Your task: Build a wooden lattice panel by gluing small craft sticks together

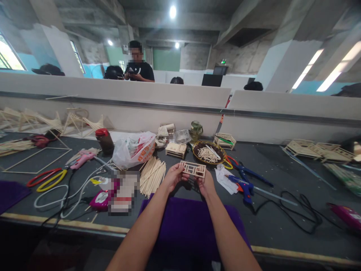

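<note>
Both hands hold a small wooden lattice frame (pixel 193 169) made of thin sticks, raised a little above the dark table (pixel 270 222). My left hand (pixel 175 176) pinches its left end and my right hand (pixel 205 183) grips its right end from below. Under my wrists lies a purple cloth (pixel 194 222). A loose bundle of wooden sticks (pixel 152 174) lies just left of my left hand. A round dish of short sticks (pixel 208 152) sits behind the frame.
A blue glue gun (pixel 242 185) with its black cord, blue scissors (pixel 248 172) and white paper lie to the right. A plastic bag (pixel 134 149), pink glue gun (pixel 81 160), red and yellow scissors (pixel 46 178) and cables lie left. Finished stick frames (pixel 318 149) stand far right. People sit behind the partition.
</note>
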`<state>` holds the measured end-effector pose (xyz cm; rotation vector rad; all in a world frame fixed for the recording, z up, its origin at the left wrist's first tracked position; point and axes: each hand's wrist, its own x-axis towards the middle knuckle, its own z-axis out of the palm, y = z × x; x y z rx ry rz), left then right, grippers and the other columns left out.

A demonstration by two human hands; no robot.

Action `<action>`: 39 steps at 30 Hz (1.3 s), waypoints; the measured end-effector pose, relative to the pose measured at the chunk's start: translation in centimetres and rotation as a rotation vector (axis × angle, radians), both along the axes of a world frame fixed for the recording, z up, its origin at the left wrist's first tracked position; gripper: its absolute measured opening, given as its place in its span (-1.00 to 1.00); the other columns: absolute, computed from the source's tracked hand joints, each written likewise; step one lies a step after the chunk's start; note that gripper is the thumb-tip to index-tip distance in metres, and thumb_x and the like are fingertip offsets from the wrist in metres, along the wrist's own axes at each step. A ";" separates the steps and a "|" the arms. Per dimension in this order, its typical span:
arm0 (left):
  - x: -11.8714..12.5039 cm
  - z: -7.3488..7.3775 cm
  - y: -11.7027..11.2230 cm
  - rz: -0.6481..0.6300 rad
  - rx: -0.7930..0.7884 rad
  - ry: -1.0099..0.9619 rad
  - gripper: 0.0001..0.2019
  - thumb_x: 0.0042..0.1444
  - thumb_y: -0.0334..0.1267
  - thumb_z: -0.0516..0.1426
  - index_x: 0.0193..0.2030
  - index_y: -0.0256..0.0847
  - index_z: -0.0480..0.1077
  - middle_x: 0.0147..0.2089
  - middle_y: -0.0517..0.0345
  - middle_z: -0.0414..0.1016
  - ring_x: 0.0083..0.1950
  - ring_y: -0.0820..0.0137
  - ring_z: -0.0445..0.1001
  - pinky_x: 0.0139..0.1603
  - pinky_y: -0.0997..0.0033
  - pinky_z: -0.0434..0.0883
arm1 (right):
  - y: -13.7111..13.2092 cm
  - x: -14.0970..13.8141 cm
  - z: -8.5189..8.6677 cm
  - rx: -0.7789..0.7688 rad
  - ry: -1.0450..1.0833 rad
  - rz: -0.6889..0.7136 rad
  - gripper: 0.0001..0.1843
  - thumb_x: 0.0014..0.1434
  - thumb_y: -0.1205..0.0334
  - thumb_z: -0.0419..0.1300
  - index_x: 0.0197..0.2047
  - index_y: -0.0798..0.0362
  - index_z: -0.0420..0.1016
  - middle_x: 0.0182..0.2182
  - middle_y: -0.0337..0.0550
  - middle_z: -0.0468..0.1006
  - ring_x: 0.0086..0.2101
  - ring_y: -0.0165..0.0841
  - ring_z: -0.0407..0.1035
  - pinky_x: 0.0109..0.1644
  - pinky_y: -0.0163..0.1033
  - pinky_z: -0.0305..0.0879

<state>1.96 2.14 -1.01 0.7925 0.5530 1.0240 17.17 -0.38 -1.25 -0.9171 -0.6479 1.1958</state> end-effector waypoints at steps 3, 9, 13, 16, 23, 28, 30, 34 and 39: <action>0.0 0.0 0.2 0.045 0.005 0.002 -0.69 0.04 -0.16 0.31 -0.20 -0.31 0.37 -0.31 -0.02 0.59 -0.42 0.41 0.58 -0.44 0.53 0.52 | 0.3 0.8 -0.1 -0.034 0.052 -0.090 -0.59 -0.02 -0.08 0.27 -0.58 0.02 0.24 -0.76 -0.47 0.20 -0.75 -0.59 0.02 -0.72 -0.46 -0.01; -0.1 -0.2 0.3 0.087 0.019 -0.003 -0.70 0.04 -0.16 0.31 -0.21 -0.30 0.38 -0.27 -0.01 0.59 -0.37 0.41 0.59 -0.39 0.53 0.52 | 0.0 0.5 0.2 -0.041 0.032 -0.043 -0.63 -0.27 0.16 0.47 -0.36 0.04 0.50 -0.53 -0.35 0.53 -0.60 -0.55 0.29 -0.60 -0.47 0.18; 0.0 -0.3 0.3 0.069 0.021 -0.001 -0.66 -0.02 -0.18 0.35 -0.19 -0.31 0.40 -0.34 0.04 0.58 -0.40 0.39 0.58 -0.40 0.50 0.51 | -0.5 -0.5 0.5 -0.027 0.015 0.107 -0.57 -0.32 0.24 0.51 -0.29 0.08 0.59 -0.31 -0.13 0.64 -0.39 -0.37 0.47 -0.39 -0.33 0.38; 0.0 -0.2 0.2 0.076 0.026 0.005 -0.65 -0.04 -0.18 0.37 -0.18 -0.31 0.41 -0.36 0.05 0.57 -0.42 0.40 0.57 -0.40 0.50 0.50 | -0.4 -0.5 0.3 -0.024 0.027 0.143 -0.62 -0.30 0.22 0.51 -0.34 0.09 0.59 -0.33 -0.11 0.65 -0.36 -0.35 0.50 -0.34 -0.32 0.40; -0.3 -0.2 0.4 0.199 0.067 0.017 -0.59 -0.04 -0.15 0.36 -0.07 -0.27 0.44 -0.24 0.06 0.57 -0.32 0.41 0.57 -0.36 0.51 0.50 | 0.0 0.7 0.1 -0.026 0.112 0.144 -0.52 0.04 -0.22 0.27 -0.26 0.06 0.60 -0.38 -0.09 0.64 -0.51 -0.39 0.46 -0.57 -0.35 0.32; -0.3 0.0 0.4 0.285 0.084 0.007 -0.55 -0.06 -0.25 0.36 0.00 -0.24 0.44 -0.11 0.02 0.56 -0.19 0.34 0.58 -0.25 0.43 0.52 | 0.0 0.7 0.1 0.039 0.132 0.083 -0.70 -0.06 0.07 0.42 -0.26 0.02 0.60 -0.28 -0.15 0.65 -0.30 -0.34 0.52 -0.33 -0.30 0.46; -0.3 0.3 0.2 0.272 0.085 -0.067 -0.45 -0.10 -0.40 0.34 0.10 -0.17 0.40 0.01 0.03 0.53 -0.09 0.35 0.56 -0.12 0.40 0.51 | 0.0 0.7 0.1 0.069 0.128 0.053 -0.70 -0.09 0.16 0.43 -0.23 0.01 0.61 -0.26 -0.18 0.65 -0.27 -0.35 0.52 -0.20 -0.27 0.48; -0.5 1.1 0.0 0.208 0.083 -0.189 -0.25 -0.16 -0.59 0.25 0.22 -0.05 0.29 0.23 0.06 0.39 0.04 0.40 0.51 0.00 0.45 0.46 | 0.0 0.7 0.1 0.108 0.100 0.020 -0.69 -0.14 0.25 0.44 -0.24 0.02 0.62 -0.24 -0.18 0.65 -0.25 -0.35 0.51 -0.09 -0.23 0.45; -0.7 1.3 -0.1 0.186 0.091 -0.234 -0.25 -0.14 -0.59 0.22 0.24 -0.04 0.25 0.28 0.04 0.35 0.13 0.34 0.46 0.07 0.40 0.43 | -0.1 0.6 0.1 0.124 0.072 0.017 -0.69 -0.14 0.26 0.43 -0.23 0.02 0.63 -0.24 -0.17 0.65 -0.24 -0.32 0.52 -0.09 -0.20 0.45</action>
